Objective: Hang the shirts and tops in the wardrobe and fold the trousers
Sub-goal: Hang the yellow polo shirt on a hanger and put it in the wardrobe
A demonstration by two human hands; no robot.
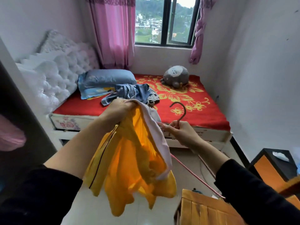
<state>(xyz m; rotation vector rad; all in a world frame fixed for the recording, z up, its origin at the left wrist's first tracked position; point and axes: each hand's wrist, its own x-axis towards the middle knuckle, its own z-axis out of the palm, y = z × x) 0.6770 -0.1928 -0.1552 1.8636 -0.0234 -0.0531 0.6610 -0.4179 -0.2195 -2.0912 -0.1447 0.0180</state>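
My left hand [117, 111] grips the bunched top edge of a yellow top with a pale pink lining [129, 168], which hangs down in front of me. To its right, my right hand [180, 132] is closed around the neck of a pink wire hanger [179, 114]. The hanger's hook points up and one arm runs down to the lower right, partly behind the top. A heap of blue and denim clothes [134, 93] lies on the bed [203, 111], beyond both hands.
The bed has a red flowered cover, a blue pillow [107, 78] and a grey plush toy [176, 76]. A dark wardrobe edge [21, 101] stands at the left. An orange slatted piece [206, 208] and a black-and-orange cabinet [272, 166] are at the lower right.
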